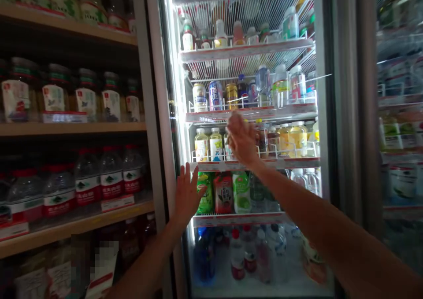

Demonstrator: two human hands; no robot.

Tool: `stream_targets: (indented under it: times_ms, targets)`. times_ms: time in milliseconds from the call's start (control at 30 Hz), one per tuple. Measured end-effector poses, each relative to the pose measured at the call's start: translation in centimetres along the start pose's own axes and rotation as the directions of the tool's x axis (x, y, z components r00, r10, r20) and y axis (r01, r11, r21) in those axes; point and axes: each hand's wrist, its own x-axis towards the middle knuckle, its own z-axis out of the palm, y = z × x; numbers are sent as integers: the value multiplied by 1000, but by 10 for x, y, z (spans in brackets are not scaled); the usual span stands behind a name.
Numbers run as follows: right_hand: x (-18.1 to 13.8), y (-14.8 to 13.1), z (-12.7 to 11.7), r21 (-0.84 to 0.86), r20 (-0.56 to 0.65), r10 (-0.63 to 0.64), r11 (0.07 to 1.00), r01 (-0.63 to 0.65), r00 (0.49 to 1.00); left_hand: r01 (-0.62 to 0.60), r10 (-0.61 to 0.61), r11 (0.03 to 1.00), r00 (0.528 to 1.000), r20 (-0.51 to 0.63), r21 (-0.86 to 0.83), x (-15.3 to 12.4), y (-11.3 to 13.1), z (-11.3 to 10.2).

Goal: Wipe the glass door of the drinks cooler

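Note:
My left hand (188,193) is raised at the left edge of a lit drinks fridge (254,222), its fingers stretched out and apart with nothing in them. Whether its palm touches the glass or frame is not clear. Further up and to the right, my right hand (243,138) is lifted in front of the middle shelves. Motion smears its fingers, and a pale patch at their tips cannot be made out. Behind the right hand stand bottles of yellow drink (297,138). Green and red drinks (224,193) are close to my left hand.
To the left, wooden shelves (76,128) hold jars (54,92) and red-capped water bottles (110,175). A metal upright (150,114) separates them from the fridge. Another cooler (401,158) is at the right. Several bottles (237,255) stand at the fridge's bottom.

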Motion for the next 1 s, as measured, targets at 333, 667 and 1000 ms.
stream_targets:
  times_ms: [333, 667, 1000]
  targets:
    - [26, -103, 41, 175, 140, -233, 962, 208, 962, 48, -46, 999, 995, -86, 19, -24, -43, -18]
    - [23, -127, 48, 210, 121, -323, 932, 294, 939, 36, -31, 998, 993, -111, 46, -27, -70, -35]
    - [-26, -80, 23, 225, 155, -320, 932, 282, 934, 0, 0, 1000, 1000, 3, -22, -32, -39, -27]
